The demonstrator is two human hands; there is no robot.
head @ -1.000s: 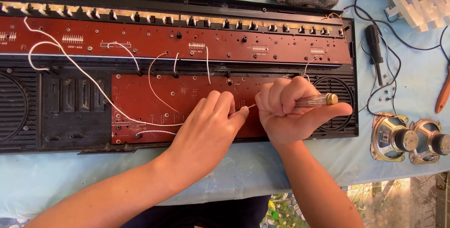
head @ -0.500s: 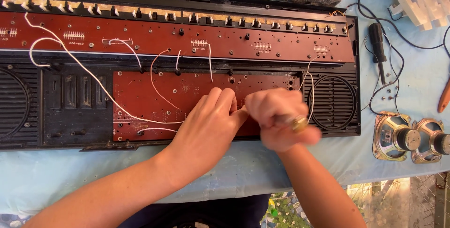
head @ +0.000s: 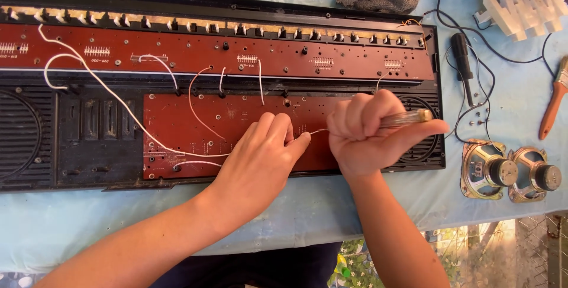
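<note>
The clear-handled screwdriver, gripped by the right hand, had been swung level again over the lower red circuit board, which was pressed by the flat, spread left hand.

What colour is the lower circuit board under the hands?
Reddish-brown lower circuit board, white wires crossing it; head view.

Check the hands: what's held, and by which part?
Right hand grips a screwdriver with a clear amber handle, fist around the handle. Left hand holds nothing; it rests flat on the red-brown circuit board.
</note>
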